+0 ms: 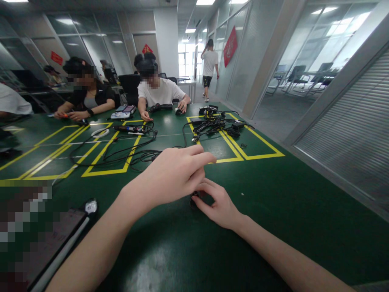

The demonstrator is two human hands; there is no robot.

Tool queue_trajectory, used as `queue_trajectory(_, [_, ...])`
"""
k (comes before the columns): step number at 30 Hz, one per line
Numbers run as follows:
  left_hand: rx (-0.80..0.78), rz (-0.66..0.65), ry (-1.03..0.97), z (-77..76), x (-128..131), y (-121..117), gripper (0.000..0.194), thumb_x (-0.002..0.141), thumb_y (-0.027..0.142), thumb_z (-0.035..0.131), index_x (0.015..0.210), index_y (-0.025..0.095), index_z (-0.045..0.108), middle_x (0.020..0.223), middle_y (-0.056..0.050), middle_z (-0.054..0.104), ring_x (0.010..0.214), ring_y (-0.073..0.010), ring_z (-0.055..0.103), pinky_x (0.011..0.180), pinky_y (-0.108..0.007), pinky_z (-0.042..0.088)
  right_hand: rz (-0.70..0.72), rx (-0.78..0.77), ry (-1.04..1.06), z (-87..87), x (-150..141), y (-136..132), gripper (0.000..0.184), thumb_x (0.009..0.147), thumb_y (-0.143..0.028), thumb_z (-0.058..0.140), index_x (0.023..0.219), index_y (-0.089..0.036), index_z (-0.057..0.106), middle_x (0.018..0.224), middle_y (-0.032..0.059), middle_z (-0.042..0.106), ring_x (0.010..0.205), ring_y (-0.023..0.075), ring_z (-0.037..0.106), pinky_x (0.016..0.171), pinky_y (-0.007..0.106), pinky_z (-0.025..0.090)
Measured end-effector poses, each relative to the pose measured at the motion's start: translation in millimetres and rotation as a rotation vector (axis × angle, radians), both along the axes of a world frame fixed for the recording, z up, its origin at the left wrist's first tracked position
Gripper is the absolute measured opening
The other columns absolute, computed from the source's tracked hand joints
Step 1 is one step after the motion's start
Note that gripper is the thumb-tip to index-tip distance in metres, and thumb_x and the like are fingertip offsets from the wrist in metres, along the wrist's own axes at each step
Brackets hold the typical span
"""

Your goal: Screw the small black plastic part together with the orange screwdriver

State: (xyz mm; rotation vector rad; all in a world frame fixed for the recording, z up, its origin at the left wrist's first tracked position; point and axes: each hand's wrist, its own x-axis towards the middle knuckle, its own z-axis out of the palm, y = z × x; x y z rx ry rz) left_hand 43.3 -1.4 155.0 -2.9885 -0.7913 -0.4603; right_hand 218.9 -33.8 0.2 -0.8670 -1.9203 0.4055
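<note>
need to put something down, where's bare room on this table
The green table is mostly bare between the right forearm and the right edge, also between that and the left forearm, nearer than the small dark object. Crowded: the yellow-taped frames, with a cable heap and, leftward, looped cables.

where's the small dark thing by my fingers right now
In the head view, the small dark thing is below the picture's middle, at the thumb tip of your right hand, with your left hand above it in the picture.
</note>
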Motion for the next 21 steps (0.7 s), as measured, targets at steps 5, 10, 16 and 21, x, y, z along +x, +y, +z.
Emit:
queue_trajectory(5, [0.003,-0.006,-0.014,1.6,0.3,-2.0,0.027,0.094,0.017,0.051,0.114,0.020,0.069,0.094,-0.003,0.071,0.076,-0.0170,0.066,0.064,-0.027,0.043,0.006,-0.005,0.006,0.7,0.4,-0.2,0.011,0.093,-0.013,0.060,0.099,-0.022,0.063,0.091,0.0048,0.067,0.076,0.0182,0.064,0.066,0.030,0.054])
queue_trajectory(10, [-0.036,-0.056,-0.005,1.7,-0.4,-2.3,0.035,0.090,0.012,0.050,0.118,0.021,0.069,0.103,-0.004,0.071,0.085,-0.0180,0.068,0.072,-0.027,0.046,0.009,-0.020,0.002,0.9,0.4,-0.4,0.011,0.093,-0.013,0.061,0.100,-0.021,0.063,0.093,0.0059,0.067,0.078,0.0192,0.065,0.067,0.031,0.054])
queue_trajectory(16, [-0.003,-0.007,-0.034,0.4,-0.2,0.3,0.026,0.095,0.018,0.052,0.115,0.019,0.069,0.097,-0.004,0.073,0.079,-0.0179,0.067,0.067,-0.028,0.043,0.005,-0.014,-0.004,0.7,1.0,-0.4,0.010,0.094,-0.013,0.061,0.098,-0.021,0.064,0.093,0.0051,0.067,0.076,0.0179,0.065,0.067,0.030,0.055])
queue_trajectory(21, [-0.033,-0.044,-0.007,2.3,-0.5,-1.2,0.033,0.088,0.012,0.053,0.116,0.020,0.070,0.098,-0.003,0.070,0.083,-0.0184,0.067,0.070,-0.028,0.045,0.012,-0.012,0.007,0.2,0.9,-0.3,0.010,0.094,-0.013,0.061,0.099,-0.021,0.064,0.092,0.0047,0.065,0.076,0.0178,0.064,0.065,0.030,0.054])
